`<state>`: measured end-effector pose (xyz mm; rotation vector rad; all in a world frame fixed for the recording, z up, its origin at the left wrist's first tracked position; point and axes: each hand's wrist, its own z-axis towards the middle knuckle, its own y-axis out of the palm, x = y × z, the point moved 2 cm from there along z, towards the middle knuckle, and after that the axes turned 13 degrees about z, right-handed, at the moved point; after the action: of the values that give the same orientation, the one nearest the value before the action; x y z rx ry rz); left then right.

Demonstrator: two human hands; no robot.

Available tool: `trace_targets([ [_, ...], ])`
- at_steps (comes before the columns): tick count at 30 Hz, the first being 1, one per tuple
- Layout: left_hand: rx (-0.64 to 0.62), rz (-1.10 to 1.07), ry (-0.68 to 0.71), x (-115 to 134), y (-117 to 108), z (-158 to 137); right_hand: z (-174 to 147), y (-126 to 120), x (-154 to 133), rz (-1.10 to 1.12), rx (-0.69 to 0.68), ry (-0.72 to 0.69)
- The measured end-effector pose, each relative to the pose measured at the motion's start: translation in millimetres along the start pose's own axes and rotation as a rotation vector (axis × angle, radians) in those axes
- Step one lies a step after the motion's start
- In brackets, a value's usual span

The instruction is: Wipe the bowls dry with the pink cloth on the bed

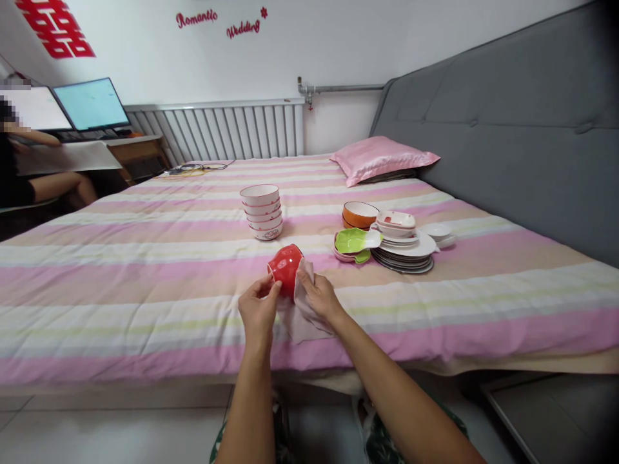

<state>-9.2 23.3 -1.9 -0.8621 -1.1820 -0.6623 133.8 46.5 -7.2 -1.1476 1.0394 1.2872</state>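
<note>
A glossy red bowl (286, 265) is tipped on its side just above the bed's front edge. My left hand (258, 306) grips it by the foot, thumb and fingers closed on the base. On the other side, my right hand (319, 293) is closed on a pale pink cloth (304, 309), pressing it against the bowl's rim. The cloth's loose end hangs down onto the striped bedspread. Behind the red bowl stands a stack of white bowls (261, 212) with red rims.
Right of the bowl stack are orange bowls (358, 212), a green leaf-shaped dish (355, 241) and piled plates (411, 251). A pink pillow (382, 158) lies by the grey headboard (507, 96). Cables (198, 169) lie at the far edge. A person (43, 187) sits at the desk, left.
</note>
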Motion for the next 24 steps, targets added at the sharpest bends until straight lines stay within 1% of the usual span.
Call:
trace_targets([
  [10, -0.001, -0.005, 0.002, 2.7, 1.3, -1.1, -1.7, -0.2, 0.8, 0.062, -0.053, -0.013],
  [24, -0.020, 0.006, 0.024, -1.3, 0.0, 0.7, -1.8, 1.7, 0.9, -0.017, 0.029, 0.011],
])
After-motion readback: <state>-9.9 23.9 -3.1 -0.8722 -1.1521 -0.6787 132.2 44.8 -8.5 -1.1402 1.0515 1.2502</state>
